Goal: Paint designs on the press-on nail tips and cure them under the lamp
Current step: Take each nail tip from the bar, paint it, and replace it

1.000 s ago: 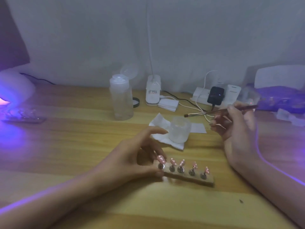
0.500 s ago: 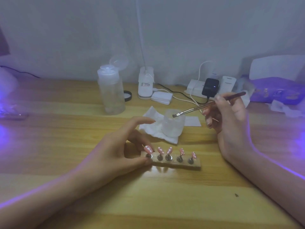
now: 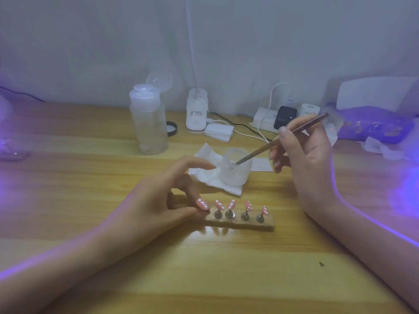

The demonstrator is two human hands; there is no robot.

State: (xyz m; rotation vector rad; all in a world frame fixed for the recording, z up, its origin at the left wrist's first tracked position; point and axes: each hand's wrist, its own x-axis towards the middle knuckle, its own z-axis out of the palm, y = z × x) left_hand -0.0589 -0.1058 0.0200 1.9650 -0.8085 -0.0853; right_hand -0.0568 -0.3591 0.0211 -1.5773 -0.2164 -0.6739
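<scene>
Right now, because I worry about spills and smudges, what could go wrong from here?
1. The brush tip is inside the frosted cup, which sits on a crumpled wipe; a sideways push from the right hand might tip it.
2. The left hand pinches the wooden stand right beside the dotted nail tips and could smudge them.

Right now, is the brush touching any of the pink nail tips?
No, the brush in the right hand dips its tip into the frosted cup, behind the holder with the nail tips.
</scene>
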